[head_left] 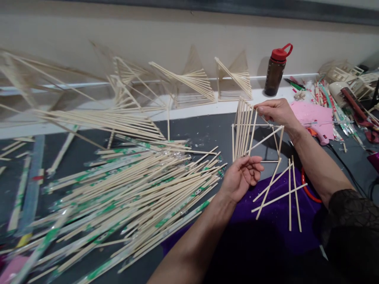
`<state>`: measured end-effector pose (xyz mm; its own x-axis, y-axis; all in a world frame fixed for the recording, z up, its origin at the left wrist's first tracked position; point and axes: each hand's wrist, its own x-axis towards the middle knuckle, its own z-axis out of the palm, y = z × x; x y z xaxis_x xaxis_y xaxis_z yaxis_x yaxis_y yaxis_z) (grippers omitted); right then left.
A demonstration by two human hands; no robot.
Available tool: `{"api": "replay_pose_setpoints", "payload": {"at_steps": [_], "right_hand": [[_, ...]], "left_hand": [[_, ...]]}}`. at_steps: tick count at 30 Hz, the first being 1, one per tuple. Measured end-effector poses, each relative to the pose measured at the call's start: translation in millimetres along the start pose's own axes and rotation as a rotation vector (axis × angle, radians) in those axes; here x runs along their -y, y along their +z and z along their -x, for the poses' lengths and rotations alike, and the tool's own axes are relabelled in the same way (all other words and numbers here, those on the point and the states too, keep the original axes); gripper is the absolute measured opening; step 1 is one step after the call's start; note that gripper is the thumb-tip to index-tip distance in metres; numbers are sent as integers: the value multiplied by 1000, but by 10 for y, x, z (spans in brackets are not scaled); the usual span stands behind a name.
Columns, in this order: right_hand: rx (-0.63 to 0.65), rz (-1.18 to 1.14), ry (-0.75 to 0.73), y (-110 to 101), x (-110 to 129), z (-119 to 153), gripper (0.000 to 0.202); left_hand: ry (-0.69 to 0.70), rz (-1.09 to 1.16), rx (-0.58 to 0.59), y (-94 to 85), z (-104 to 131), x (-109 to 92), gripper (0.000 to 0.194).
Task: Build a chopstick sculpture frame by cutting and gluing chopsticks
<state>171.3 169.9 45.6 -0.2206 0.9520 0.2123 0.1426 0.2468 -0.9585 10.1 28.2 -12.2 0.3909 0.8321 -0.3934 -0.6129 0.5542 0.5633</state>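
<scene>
Pale wooden sticks are joined into a small, open, box-like frame (243, 128), slanting sticks being ranged in a row along one side; it is placed between the two hands, at the far edge of a purple cloth (275, 221). By the right hand (274, 111), the upper end of the thin, pale end stick (252, 132) of that row is pinched between thumb and fingers. The left hand (241, 175) is turned palm up, its fingers half curled, near the row's lower ends; whether anything is gripped by it cannot be told. Loose pale sticks (280, 198) are scattered across the cloth. To the left, a large heap of wooden sticks, partly in green-printed wrappers (142, 189), is spread over the dark grey tabletop (201, 126).
</scene>
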Motion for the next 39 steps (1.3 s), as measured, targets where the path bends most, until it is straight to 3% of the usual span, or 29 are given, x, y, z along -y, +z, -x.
{"api": "replay_pose_setpoints", "payload": {"at_steps": [8,13,17,19,22,25,28,31,34,36,39], "right_hand": [[36,17,6,-157,97,28,16],[99,125,-57,-213,649,202,16],[187,271,-274,-171,1201,625,15],[190,447,-519,-109,1335,942,14],[197,888,-925,28,1247,1441,22],[299,1114,-1050,162,918,1833,29],[272,1092,-1082,156,565,2083,22],[117,1087,-833,-107,302,2253,27],[-92,1317,-233,-514,142,2381,32],[-64,1415,80,-725,86,2441,41],[35,1442,291,-823,58,2481,51]], "left_hand": [[27,-63,41,19,27,-7,25],[94,-114,16,49,69,-97,24],[213,-29,-61,104,121,-235,25],[259,36,-75,133,168,-292,28],[273,88,-98,165,259,-318,30],[282,82,-119,206,344,-271,29],[292,54,-124,276,410,-180,24],[294,26,-61,334,434,-53,17],[271,-57,2,329,377,99,15],[235,-132,-1,294,304,193,15],[193,-228,-16,234,207,288,14]]}}
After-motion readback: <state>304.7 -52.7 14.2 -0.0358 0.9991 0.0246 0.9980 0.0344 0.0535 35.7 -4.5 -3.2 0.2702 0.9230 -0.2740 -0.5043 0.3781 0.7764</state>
